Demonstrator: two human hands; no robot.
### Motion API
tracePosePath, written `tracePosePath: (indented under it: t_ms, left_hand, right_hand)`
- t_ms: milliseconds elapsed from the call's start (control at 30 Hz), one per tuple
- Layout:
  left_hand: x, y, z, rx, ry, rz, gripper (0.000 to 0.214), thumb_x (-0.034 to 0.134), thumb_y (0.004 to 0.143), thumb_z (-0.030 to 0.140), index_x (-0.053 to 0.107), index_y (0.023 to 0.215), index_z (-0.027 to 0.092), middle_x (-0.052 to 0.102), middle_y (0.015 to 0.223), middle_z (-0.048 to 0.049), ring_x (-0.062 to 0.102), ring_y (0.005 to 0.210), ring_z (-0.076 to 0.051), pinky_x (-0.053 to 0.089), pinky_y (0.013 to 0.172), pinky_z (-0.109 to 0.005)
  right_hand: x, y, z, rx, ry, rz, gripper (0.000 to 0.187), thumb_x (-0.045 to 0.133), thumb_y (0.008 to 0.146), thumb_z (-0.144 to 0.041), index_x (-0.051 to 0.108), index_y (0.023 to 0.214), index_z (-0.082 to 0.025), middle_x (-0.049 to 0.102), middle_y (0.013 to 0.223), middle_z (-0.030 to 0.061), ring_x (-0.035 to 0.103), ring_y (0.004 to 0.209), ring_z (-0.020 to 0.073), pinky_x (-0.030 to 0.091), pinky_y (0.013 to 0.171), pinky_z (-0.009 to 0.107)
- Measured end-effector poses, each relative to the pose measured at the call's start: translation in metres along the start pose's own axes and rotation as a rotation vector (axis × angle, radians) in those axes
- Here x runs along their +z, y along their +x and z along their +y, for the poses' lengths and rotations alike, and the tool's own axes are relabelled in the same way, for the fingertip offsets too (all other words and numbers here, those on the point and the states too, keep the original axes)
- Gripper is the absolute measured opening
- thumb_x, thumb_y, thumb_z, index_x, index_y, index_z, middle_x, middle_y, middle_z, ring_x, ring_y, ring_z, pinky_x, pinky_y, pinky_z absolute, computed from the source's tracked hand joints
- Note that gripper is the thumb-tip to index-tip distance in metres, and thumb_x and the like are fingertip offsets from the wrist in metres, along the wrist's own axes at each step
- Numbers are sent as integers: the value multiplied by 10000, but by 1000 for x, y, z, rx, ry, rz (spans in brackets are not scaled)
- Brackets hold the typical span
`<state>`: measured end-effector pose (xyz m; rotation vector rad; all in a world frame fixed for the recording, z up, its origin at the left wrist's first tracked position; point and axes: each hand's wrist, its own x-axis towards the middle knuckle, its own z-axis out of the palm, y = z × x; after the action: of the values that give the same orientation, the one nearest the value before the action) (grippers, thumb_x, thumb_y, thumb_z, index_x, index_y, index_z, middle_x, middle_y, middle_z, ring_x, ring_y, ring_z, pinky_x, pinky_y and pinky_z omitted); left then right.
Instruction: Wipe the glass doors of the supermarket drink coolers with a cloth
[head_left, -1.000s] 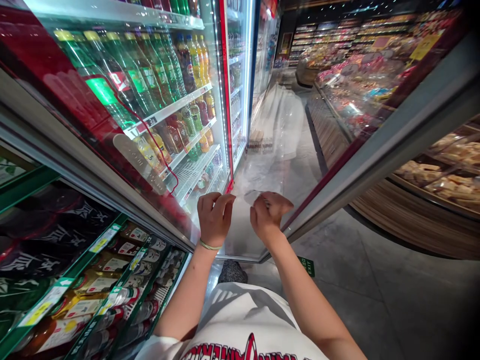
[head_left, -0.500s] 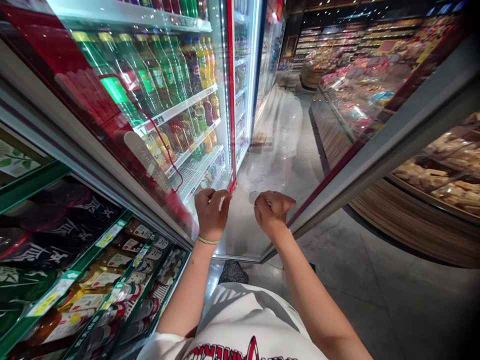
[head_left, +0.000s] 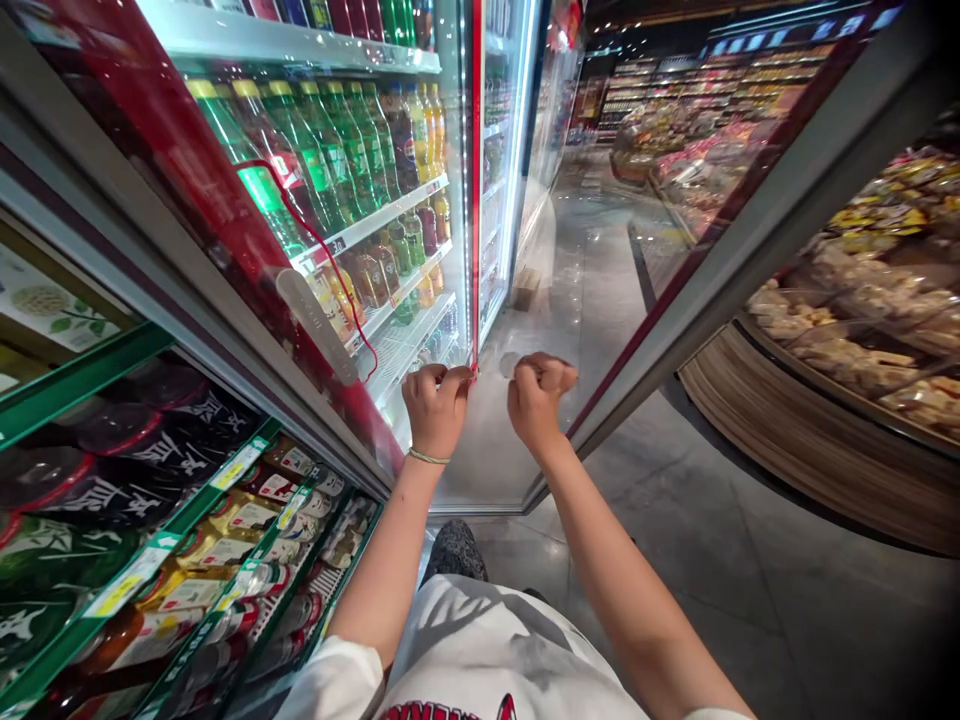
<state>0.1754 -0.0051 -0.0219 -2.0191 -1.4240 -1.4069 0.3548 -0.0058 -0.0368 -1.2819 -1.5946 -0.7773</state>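
**Fingers of the left hand (head_left: 437, 412) and the right hand (head_left: 534, 408) are curled before the glass door (head_left: 489, 445)**

The glass door is the thing nearest to both hands, and it spreads in front of them and to both sides. Behind the door, toward its left part, stands a lit cooler (head_left: 394, 212) with rows of bottles (head_left: 330, 150). To the right of the door there is a display with wooden side (head_left: 787, 415), carrying packed goods. To the left of the door are shelves with green edges (head_left: 90, 375), also full of bottles.

The two hands are raised at the low middle of the door, apart from each other, with the glass just beyond their fingertips. The fingers are bent inward on both hands; I cannot tell if they press the glass or grasp something small. A pale strip (head_left: 319, 325) is on the left part of the door. Near this strip, a thin red cord (head_left: 322, 240) hangs in a curve. The left wrist wears a thin band (head_left: 429, 457).
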Motion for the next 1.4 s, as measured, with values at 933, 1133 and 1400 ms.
tracePosePath:
  t_ms: [933, 1133, 1400]
  left_hand:
    - [-6, 17, -62, -120, 120, 34, 273, 685, 960, 323, 760, 1222, 311, 488, 1519, -143, 194, 1583, -374, 172, 1267, -628]
    - [7, 5, -74, -67, 133, -84, 614, 697, 960, 319, 486, 1528, 415, 126, 1758, -96, -108, 1601, -399, -56, 1210, -772]
    - [12, -1, -81, 9, 212, -120, 923, 771, 903, 296, 199, 1610, 451, -178, 1723, -84, -236, 1524, -450, -51, 1125, -853]
  right_hand:
    - [69, 22, -29, 137, 156, 55, 191, 477, 849, -52, 589, 839, -206, 494, 1095, 67, 430, 1056, 213, 385, 905, 362]
    - [69, 8, -24, -10, 168, -25, 169, 541, 873, -88, 589, 796, -231, 532, 1018, 44, 452, 1018, 201, 384, 888, 340]
    - [69, 13, -37, -23, 131, -15, 154, 588, 871, -97, 616, 830, -242, 537, 1045, 51, 460, 1053, 207, 404, 905, 349]
